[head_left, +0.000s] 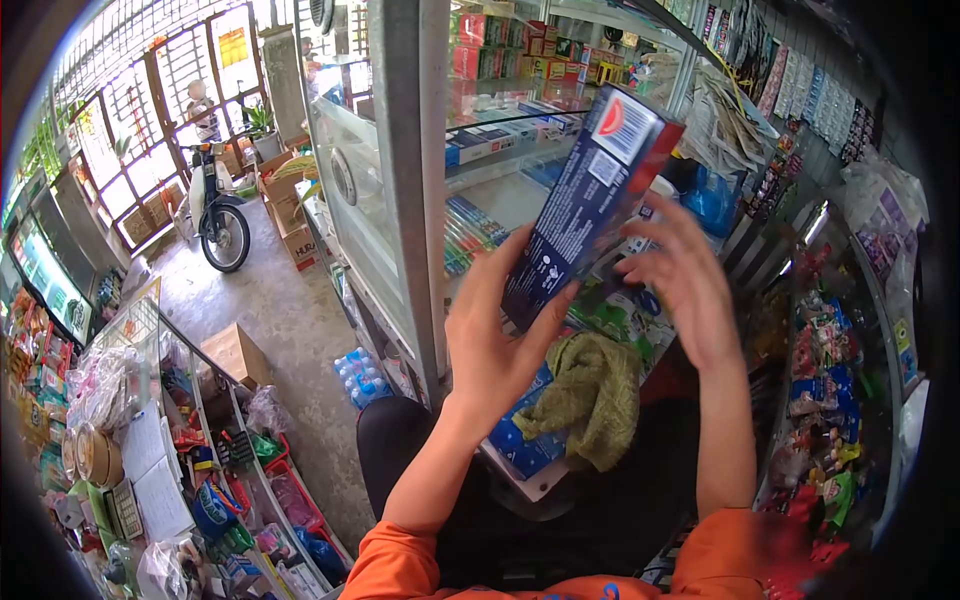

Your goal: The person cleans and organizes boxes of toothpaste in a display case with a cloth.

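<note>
My left hand (490, 345) is closed around the lower end of a long dark blue box (575, 210). The box is held up at a slant, with a barcode near its top, small white print and a red side. Just right of the box is my right hand (680, 270), slightly blurred, its fingers bent and apart with nothing visible in them. Below both hands lies a crumpled olive-green cloth (585, 400), partly over a blue printed packet (525, 440) in front of my knees.
A glass display case (400, 180) with stacked boxes on its shelves stands ahead. Packed goods (825, 370) line the right side. At left are a counter with an open notebook (155, 470) and a calculator (124, 512), a cardboard box (237, 355) and a parked motorbike (215, 215).
</note>
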A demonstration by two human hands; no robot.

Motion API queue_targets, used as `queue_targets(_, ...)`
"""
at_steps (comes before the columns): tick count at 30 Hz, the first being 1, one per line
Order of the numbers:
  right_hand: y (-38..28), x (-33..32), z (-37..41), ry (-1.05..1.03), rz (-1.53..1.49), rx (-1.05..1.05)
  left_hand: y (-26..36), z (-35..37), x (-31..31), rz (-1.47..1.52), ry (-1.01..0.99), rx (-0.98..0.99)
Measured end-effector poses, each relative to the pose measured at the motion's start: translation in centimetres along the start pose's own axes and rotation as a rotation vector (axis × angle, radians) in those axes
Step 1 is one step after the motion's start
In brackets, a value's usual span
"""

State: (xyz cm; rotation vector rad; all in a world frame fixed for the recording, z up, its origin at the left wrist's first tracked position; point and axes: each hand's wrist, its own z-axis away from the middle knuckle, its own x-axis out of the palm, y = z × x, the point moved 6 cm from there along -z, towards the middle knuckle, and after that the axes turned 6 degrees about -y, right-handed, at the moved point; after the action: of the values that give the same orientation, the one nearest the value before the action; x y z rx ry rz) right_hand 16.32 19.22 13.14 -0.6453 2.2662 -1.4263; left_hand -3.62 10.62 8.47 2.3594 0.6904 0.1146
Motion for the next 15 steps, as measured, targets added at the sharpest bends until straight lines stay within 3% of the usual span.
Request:
queue_targets(4, -4.5, -0.1, -0.6, 0.073, 0.175, -0.151, -0.1, 0.1, 0.5, -0.003, -0.025, 0.017)
queue_targets(7, -6.6, 0.4, -0.9, 0.083, 0.363, -0.214, -0.2, 0.1, 0.8, 0.105, -0.058, -0.101)
queue_targets(9, -7.3, 0.6, -1.5, 0.056, 0.38, -0.221, -0.3, 0.0, 0.9, 0.387, -0.081, -0.209)
queue_targets(15, -7.6, 3.0, -2.7, -0.019, 0.386, -0.2, -0.5, 0.2, 1.7, 0.638, -0.152, -0.3)
